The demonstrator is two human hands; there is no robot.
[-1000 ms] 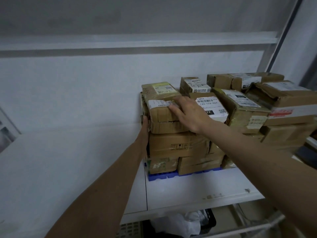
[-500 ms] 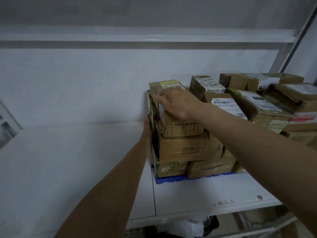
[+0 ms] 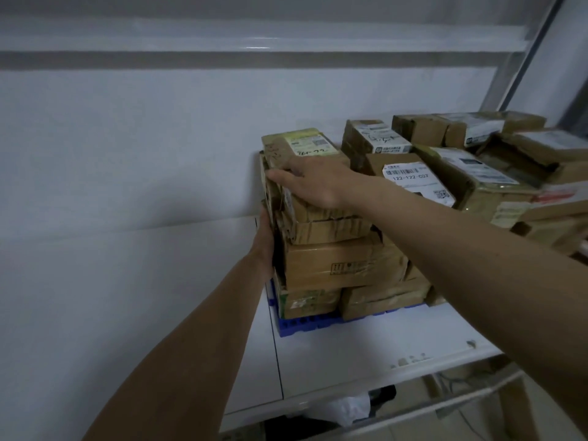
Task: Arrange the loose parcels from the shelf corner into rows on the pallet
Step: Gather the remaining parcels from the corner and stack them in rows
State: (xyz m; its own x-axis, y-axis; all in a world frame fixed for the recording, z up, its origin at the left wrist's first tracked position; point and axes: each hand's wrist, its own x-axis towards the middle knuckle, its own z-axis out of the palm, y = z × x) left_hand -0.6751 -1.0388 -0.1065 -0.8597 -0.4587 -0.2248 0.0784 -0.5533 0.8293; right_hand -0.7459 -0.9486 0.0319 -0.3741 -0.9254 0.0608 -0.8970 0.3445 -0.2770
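Blue pallet [image 3: 288, 326]: sits on the white shelf [image 3: 350, 358], stacked with brown parcels in layers.
Top parcel [image 3: 321, 218], left front of the stack: flat, taped cardboard, resting on a larger carton [image 3: 343, 265].
Your right hand [image 3: 313, 183]: laid flat over the top parcel, fingers straight, tips reaching its left edge; not grasping.
Your left hand [image 3: 265, 240]: pressed against the stack's left side, fingers hidden behind the cardboard; grip cannot be told.
Labelled parcel [image 3: 410, 179], marked 122-122-C07: lies just right of your wrist.
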